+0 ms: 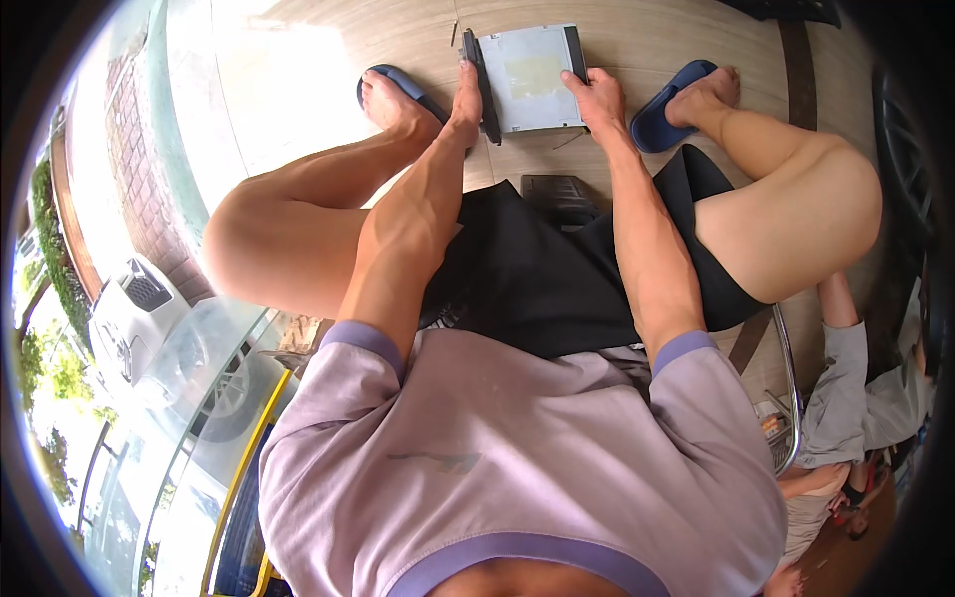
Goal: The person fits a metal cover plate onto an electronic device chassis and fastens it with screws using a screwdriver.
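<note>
Perhaps for steadiness, the person sits low with both knees spread wide, so that the work has room between the feet. At the left, the left foot rests in a blue slipper [430, 98] on the floor [398, 42]. Next to it, the left hand [467, 99] is against the black front piece [480, 88] of a flat metal box [505, 62]. Its fingers are mostly hidden, and I cannot tell how tightly they are closed; the hand seems to support this side, so that the piece does not tilt away. The box is between the two hands, above the floor or on it, I cannot tell which, with its broad face and pale label [535, 78] turned up, probably to keep this side easy to see. Behind it, nearer to the body, a dark case [559, 199] lies between the legs, seemingly within easy reach. On the right, the right hand [601, 99] holds the opposite edge, the thumb on the broad face and the other fingers bent at the dark rim; this grip likely balances the left side. Further right, the other slipper [652, 121] is on the floor, well apart from the box.
</note>
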A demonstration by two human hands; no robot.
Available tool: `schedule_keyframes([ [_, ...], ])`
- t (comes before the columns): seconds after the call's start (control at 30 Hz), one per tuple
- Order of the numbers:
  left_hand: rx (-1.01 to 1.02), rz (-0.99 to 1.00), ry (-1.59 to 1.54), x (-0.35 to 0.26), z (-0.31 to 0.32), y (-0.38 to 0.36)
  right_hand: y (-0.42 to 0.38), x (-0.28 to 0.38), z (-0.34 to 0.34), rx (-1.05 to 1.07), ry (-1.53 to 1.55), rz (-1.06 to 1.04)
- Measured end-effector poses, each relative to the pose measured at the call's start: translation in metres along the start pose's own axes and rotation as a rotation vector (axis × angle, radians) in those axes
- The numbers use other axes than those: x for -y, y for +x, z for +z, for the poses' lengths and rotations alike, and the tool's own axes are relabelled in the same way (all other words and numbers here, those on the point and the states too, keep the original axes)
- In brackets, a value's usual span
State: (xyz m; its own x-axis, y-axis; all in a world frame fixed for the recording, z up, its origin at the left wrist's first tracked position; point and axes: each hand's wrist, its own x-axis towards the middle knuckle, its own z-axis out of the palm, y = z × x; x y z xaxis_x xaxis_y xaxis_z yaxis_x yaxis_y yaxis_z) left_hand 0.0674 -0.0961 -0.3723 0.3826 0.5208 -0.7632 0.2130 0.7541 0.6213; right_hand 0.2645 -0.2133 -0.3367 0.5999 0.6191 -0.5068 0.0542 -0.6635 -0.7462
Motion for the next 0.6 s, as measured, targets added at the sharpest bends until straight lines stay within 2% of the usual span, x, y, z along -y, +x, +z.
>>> schedule_keyframes([
  [0.13,-0.049,-0.025,0.019,0.000,0.000,0.001,0.004,-0.010,0.009,-0.019,0.102,-0.021],
  [0.23,-0.012,0.003,-0.016,0.000,0.002,0.003,0.002,-0.009,0.009,0.007,0.222,-0.025],
  [0.33,-0.039,-0.035,-0.043,-0.007,0.007,-0.003,-0.006,0.010,0.002,0.020,0.135,-0.057],
  [0.43,-0.062,-0.028,-0.029,-0.001,0.005,0.001,0.001,-0.001,0.008,0.025,0.177,-0.136],
  [0.6,-0.120,-0.017,0.002,-0.009,0.010,-0.007,-0.002,0.006,0.006,0.008,0.135,-0.100],
])
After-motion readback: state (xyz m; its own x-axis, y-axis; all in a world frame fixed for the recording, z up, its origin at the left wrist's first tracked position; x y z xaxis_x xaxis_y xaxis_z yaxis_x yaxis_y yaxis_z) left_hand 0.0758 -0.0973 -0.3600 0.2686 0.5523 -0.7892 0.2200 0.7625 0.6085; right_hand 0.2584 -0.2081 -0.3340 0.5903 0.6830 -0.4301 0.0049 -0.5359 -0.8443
